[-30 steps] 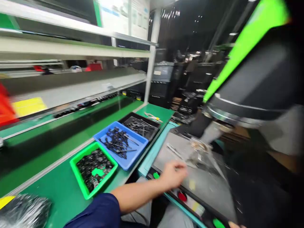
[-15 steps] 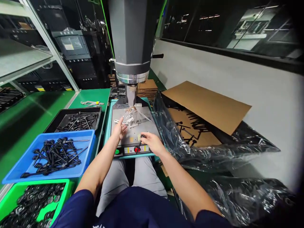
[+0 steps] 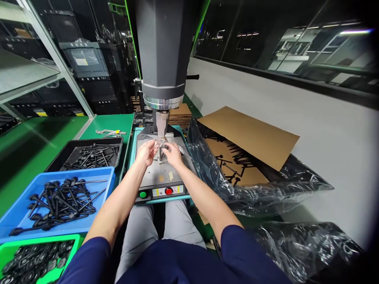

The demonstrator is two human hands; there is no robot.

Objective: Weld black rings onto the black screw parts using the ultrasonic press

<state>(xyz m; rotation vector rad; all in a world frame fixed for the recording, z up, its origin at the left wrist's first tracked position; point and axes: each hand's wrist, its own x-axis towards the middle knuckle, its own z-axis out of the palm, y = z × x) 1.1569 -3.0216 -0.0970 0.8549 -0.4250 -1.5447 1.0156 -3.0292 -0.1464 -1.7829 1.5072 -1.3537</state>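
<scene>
My right hand (image 3: 173, 154) is closed on a black ribbed rod (image 3: 161, 153), at the fixture under the machine's metal head (image 3: 162, 125). My fingers hide the rod's upper end. Opposite it, my left hand (image 3: 145, 153) has its fingers pinched together by the clear plastic (image 3: 159, 141) around the fixture; what they hold, if anything, is hidden. Both hands are over the grey machine plate (image 3: 154, 173). Along the plate's front edge sit a green button (image 3: 143, 195) and a red button (image 3: 168, 191).
At left, a black tray (image 3: 56, 157) and a blue tray (image 3: 111, 177) hold black ribbed rods; a green bin (image 3: 77, 241) holds round black parts. Pliers (image 3: 111, 132) lie on the green bench (image 3: 114, 120). Right, a plastic-lined box has cardboard (image 3: 251, 134) over more rods.
My right hand has moved from above the red button up to the fixture with the black rod. My left hand has closed its fingers beside it. The view has shifted slightly.
</scene>
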